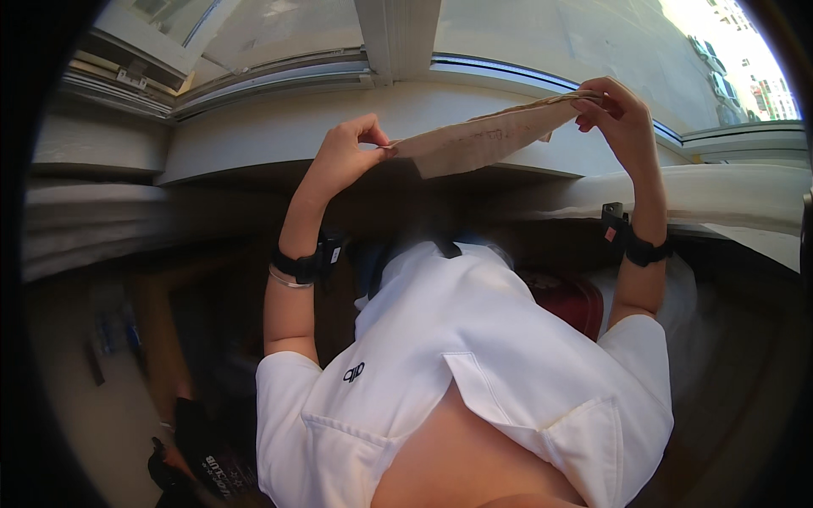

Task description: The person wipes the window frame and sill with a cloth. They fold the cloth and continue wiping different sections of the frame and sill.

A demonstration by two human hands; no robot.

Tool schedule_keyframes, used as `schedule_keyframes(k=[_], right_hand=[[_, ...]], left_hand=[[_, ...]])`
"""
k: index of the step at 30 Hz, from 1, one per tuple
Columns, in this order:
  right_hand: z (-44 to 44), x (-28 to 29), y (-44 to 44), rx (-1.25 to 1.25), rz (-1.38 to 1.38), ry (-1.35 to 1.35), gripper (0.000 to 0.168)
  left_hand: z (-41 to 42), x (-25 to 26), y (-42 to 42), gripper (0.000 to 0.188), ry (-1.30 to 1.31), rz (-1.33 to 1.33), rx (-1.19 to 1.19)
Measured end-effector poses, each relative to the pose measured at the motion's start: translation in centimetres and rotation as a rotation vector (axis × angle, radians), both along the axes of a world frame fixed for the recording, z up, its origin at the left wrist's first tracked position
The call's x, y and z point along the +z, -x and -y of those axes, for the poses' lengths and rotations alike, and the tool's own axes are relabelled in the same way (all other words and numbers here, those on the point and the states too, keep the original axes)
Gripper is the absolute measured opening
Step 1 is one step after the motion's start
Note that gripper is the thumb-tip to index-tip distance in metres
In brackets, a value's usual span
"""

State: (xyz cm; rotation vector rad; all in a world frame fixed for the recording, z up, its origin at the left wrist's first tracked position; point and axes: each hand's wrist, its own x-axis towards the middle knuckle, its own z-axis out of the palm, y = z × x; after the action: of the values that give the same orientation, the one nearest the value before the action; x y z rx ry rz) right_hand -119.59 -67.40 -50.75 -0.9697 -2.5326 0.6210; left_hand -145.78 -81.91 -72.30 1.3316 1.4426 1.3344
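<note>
A light beige cloth [483, 140] with faint printed marks is stretched between my two hands in front of a window sill. Its left end is pinched between the thumb and fingers of my left hand [356, 146]. My right hand [613, 108] grips the other end, which is higher, close to the window frame. The cloth hangs in a folded strip, and its lower edge droops in the middle. Each forearm wears a black strap with a small device.
Behind the cloth runs a white window sill [254, 136] below sliding window frames [273, 79]. White fabric [730, 190] lies along the right side. A dark red item [568, 305] is beside my body. At the lower left is another person's arm [178, 460] near dark clothing.
</note>
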Motion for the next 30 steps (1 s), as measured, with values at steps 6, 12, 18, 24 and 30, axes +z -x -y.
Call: schedule_keyframes(k=[6,12,18,24,30], right_hand=[[-3.0,2.5,-2.2,0.056,0.026,0.029,0.011],[-2.3,3.8,-2.4,0.134,-0.010,-0.248,0.010],[0.2,2.5,-1.4,0.074,-0.035,-0.236,0.013],[0.7,1.5,-1.0,0.015,-0.087,-0.245,0.014],[0.8,2.3,-0.2,0.018,-0.148,-0.327,0.013]], left_hand=[[-0.9,4.6,-1.7,0.012,0.013,-0.070,0.172],[-2.5,5.6,-1.9,0.017,0.060,-0.267,-0.016],[-0.5,3.7,-1.2,0.013,0.077,-0.081,-0.187],[-0.2,1.0,-1.8,0.016,0.094,0.155,-0.242],[-3.3,-2.2,-5.1,0.020,-0.133,0.357,-0.315]])
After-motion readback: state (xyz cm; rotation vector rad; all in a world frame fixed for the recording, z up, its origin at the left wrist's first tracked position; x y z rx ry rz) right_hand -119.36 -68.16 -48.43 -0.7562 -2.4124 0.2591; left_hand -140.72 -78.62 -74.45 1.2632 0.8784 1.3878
